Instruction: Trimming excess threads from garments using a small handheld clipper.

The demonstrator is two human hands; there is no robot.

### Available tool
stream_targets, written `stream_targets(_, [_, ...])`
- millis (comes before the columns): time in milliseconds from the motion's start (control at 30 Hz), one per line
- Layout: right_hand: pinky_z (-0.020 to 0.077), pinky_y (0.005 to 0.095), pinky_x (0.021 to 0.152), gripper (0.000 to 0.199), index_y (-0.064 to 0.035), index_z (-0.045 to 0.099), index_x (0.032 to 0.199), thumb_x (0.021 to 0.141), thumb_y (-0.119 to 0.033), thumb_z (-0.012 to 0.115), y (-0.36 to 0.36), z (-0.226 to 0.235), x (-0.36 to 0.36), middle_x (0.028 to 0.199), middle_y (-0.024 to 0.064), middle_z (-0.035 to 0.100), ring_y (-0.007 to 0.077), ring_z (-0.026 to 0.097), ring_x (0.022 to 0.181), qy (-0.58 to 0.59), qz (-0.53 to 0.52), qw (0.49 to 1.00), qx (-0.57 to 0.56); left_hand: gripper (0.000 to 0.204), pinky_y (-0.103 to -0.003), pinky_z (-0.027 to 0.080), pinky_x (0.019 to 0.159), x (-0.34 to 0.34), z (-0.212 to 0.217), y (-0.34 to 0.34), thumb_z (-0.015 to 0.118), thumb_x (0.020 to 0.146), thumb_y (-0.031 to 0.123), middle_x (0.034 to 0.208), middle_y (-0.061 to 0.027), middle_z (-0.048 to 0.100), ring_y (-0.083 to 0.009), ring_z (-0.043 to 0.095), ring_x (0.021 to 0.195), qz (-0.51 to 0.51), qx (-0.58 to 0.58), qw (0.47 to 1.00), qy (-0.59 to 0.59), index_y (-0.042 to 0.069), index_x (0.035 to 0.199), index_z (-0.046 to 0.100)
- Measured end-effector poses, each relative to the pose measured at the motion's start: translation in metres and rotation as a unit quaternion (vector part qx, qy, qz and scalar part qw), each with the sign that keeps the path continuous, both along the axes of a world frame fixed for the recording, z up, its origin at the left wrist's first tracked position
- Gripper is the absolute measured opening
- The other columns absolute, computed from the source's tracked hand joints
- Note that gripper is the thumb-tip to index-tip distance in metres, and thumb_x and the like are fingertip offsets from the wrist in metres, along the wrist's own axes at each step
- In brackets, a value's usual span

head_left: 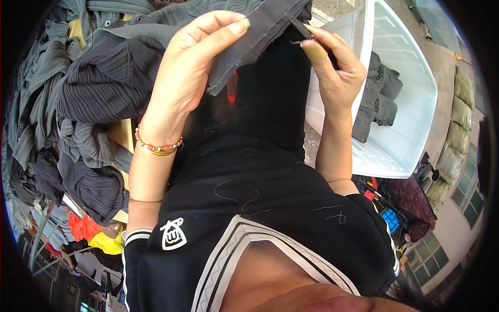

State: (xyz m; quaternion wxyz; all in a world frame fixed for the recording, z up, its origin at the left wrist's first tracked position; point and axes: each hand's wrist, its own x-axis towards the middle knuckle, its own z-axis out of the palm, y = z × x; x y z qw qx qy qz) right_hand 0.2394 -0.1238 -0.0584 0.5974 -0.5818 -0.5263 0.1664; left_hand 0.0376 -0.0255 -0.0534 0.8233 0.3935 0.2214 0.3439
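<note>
Between the thumb and fingers of my left hand (189,65) is the edge of a dark grey garment (262,39), a stitched band that slants up past the top of the view. My right hand (338,73) grips small dark thread snips (300,28), their pointed tip against the band near its right side. A short bit of thread shows by the right thumb. Most of the snips' body is hidden inside the right hand. Several loose threads (234,195) lie on my black top.
A heap of grey ribbed garments (106,78), some with metal eyelets, is piled on the left. To the right stands a white plastic bin (410,151) with dark folded garments (377,99) inside. Beyond it lies a dark red quilted cloth (410,200).
</note>
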Motion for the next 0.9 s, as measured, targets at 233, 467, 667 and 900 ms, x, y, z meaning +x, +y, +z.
stream_targets(233, [0.0277, 0.0183, 0.051, 0.033, -0.0022, 0.074, 0.108, 0.078, -0.010, 0.085, -0.006, 0.002, -0.001, 0.075, -0.0030, 0.056, 0.0020, 0.042, 0.061, -0.077, 0.041, 0.996, -0.028, 0.017, -0.023, 0.049, 0.091, 0.000, 0.000, 0.001, 0.065, 0.096, 0.012, 0.102, -0.0039, 0.071, -0.0089, 0.065, 0.097, 0.006, -0.002, 1.000, -0.005, 0.001, 0.109, 0.069])
stream_targets(467, [0.0276, 0.0202, 0.051, 0.037, -0.0018, 0.075, 0.109, 0.075, -0.009, 0.086, -0.008, 0.007, 0.000, 0.073, -0.0022, 0.054, 0.0036, 0.041, 0.058, -0.108, 0.073, 0.991, -0.014, 0.022, -0.022, 0.047, 0.095, -0.005, -0.004, 0.004, 0.061, 0.098, 0.011, 0.110, -0.0046, 0.069, -0.0086, 0.063, 0.104, -0.017, 0.010, 1.000, -0.007, -0.001, 0.116, 0.065])
stream_targets(667, [0.0273, 0.0209, 0.050, 0.037, -0.0025, 0.075, 0.108, 0.074, -0.009, 0.086, -0.009, 0.009, -0.001, 0.071, -0.0024, 0.053, 0.0038, 0.040, 0.057, -0.114, 0.076, 0.991, -0.010, 0.022, -0.022, 0.047, 0.095, -0.004, -0.004, 0.004, 0.062, 0.098, 0.010, 0.110, -0.0046, 0.069, -0.0088, 0.063, 0.104, -0.020, 0.000, 0.999, -0.026, -0.001, 0.116, 0.066])
stream_targets(900, [0.0274, 0.0210, 0.050, 0.035, -0.0027, 0.075, 0.108, 0.075, -0.010, 0.086, -0.005, 0.006, -0.003, 0.070, -0.0026, 0.052, 0.0036, 0.040, 0.057, -0.111, 0.052, 0.992, -0.016, 0.022, -0.022, 0.046, 0.095, -0.005, -0.013, 0.003, 0.062, 0.097, 0.010, 0.109, -0.0044, 0.070, -0.0089, 0.063, 0.105, 0.036, -0.008, 0.999, 0.035, -0.001, 0.116, 0.067])
